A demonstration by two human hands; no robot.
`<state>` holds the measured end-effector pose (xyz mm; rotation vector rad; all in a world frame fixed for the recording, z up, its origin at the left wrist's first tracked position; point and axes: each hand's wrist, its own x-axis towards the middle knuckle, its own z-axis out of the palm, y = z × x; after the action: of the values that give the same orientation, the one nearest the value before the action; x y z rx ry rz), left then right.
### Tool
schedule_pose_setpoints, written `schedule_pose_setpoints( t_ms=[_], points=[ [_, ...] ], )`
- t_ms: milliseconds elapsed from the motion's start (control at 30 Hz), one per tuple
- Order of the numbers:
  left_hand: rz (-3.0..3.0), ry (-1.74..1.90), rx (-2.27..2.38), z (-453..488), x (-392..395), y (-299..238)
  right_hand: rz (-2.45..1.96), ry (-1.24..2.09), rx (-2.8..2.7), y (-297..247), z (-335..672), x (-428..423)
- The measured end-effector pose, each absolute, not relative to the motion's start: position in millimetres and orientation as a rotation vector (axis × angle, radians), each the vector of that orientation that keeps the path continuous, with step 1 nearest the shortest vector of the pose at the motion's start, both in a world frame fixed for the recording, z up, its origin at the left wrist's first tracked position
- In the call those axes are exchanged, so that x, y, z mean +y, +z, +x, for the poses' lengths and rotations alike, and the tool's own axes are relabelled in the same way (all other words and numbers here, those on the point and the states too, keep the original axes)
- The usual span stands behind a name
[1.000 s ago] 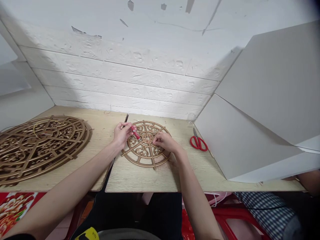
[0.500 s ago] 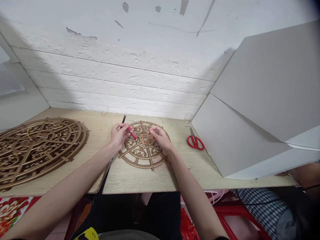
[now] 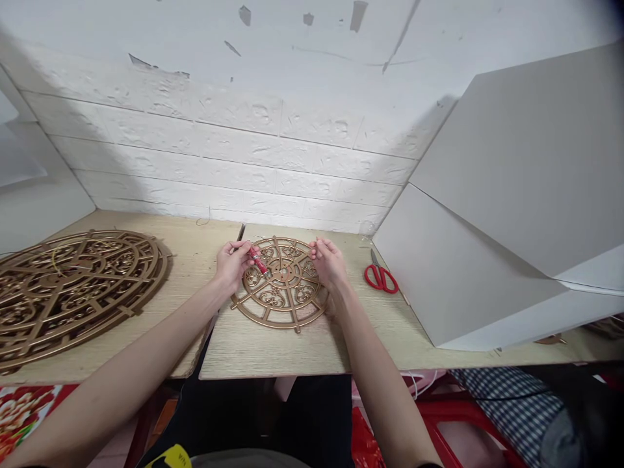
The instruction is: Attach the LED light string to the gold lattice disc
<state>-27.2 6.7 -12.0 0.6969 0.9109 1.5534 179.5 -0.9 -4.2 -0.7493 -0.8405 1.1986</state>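
My left hand (image 3: 231, 263) is closed around a slim red pen-like tool (image 3: 260, 262) with silvery parts, its tip pointing down and right over the disc. Below it, a round gold openwork disc (image 3: 296, 286) with scrolls and spokes lies flat on the table. My right hand (image 3: 327, 260) is raised over the disc's right edge, thumb and fingers pinched together. Whatever sits in that pinch is too small to make out. A dark thin strand (image 3: 281, 260) seems to lie near the disc's centre.
Several similar gold discs (image 3: 131, 286) are stacked on the left. Red-handled scissors (image 3: 381, 276) lie to the right, by a folded white board (image 3: 439, 273). A white brick-patterned wall (image 3: 244, 156) rises behind the table (image 3: 273, 357). Someone in checked cloth (image 3: 511, 403) sits at right.
My right hand has moved right, away from the disc's centre to its right edge, still pinched. My left hand and the red tool have stayed in place.
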Motion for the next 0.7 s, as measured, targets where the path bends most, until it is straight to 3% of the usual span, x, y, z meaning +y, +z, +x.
schedule_pose_setpoints(
  t_ms=[700],
  points=[
    [0.704, 1.548, 0.921, -30, 11, -17, -0.646, 0.946, -0.347, 11, 229, -5]
  ],
)
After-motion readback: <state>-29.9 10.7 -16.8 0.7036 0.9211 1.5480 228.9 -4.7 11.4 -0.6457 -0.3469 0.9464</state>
